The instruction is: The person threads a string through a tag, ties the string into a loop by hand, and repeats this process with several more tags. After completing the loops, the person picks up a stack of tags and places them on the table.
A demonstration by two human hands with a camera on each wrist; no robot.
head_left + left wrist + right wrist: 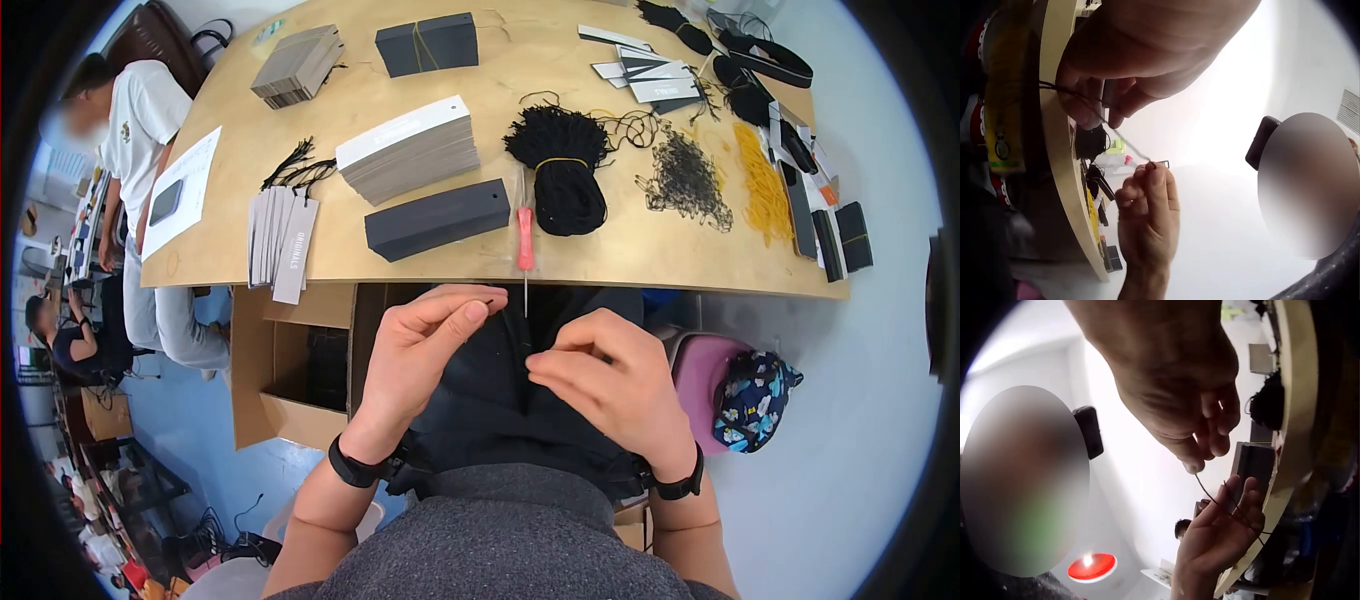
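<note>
Both hands are raised in front of the table edge, over the lap. Between them runs a thin dark cord (1125, 139). My left hand (425, 335) pinches the cord between thumb and fingers, and loose strands stick out past its fingers in the right wrist view. The cord's other end is pinched at the fingertips of my right hand (615, 375). Just beyond the hands, a tool with a red handle (525, 238) lies on the table, its thin metal shaft jutting over the edge. Behind it is a banded bundle of black cords (570, 200).
Stacks of grey tags (410, 155) and dark tags (438, 220) stand on the table (610, 262), beside a fan of corded tags (283, 240). To the right lie small dark loops (685, 180) and yellow bands (762, 185). An open carton (290, 365) sits below; a person (150, 130) stands left.
</note>
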